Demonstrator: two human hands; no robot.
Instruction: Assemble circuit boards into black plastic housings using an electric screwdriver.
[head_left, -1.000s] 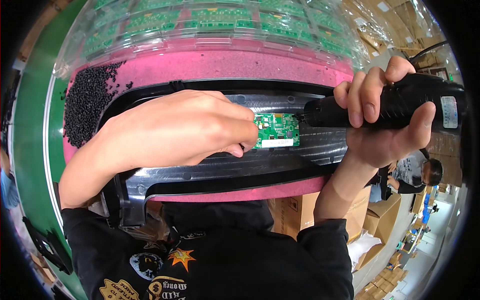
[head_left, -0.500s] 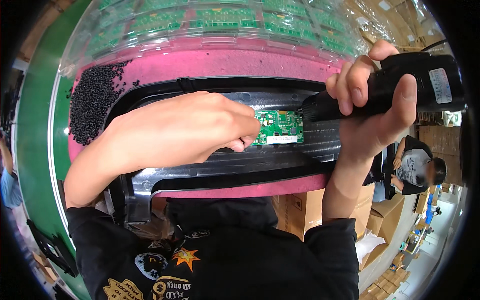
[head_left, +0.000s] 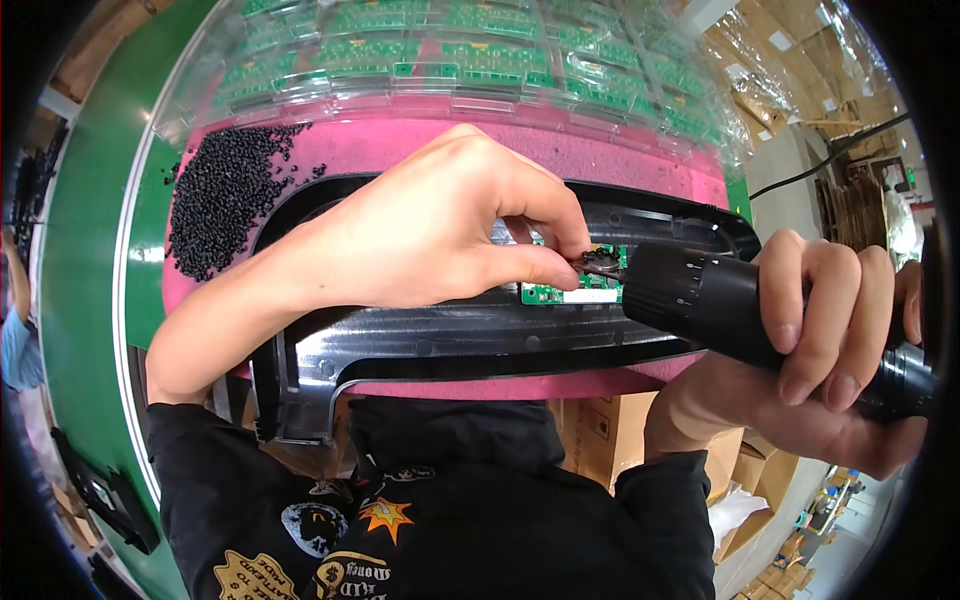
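Observation:
My right hand [head_left: 835,320] is wrapped round a black electric screwdriver [head_left: 690,295], whose tip points left. My left hand [head_left: 470,225] has its thumb and forefinger closed at the driver's bit, with a few small black screws [head_left: 601,259] between fingertips and tool. Below them lies a green circuit board [head_left: 543,294] with a white label, partly hidden by the left fingers and the driver. The board rests inside a long black plastic housing [head_left: 430,345] with raised rims.
A heap of small black screws [head_left: 215,200] lies on the pink mat [head_left: 370,140] at the left. Clear plastic trays [head_left: 470,60] holding several green boards stand at the back. A dark cable [head_left: 830,155] hangs at the right; cardboard boxes [head_left: 600,435] are below the bench edge.
My right hand has lowered the screwdriver and changed its hold on it. My left hand has lifted off the board's left end to the driver's tip, where small screws now show.

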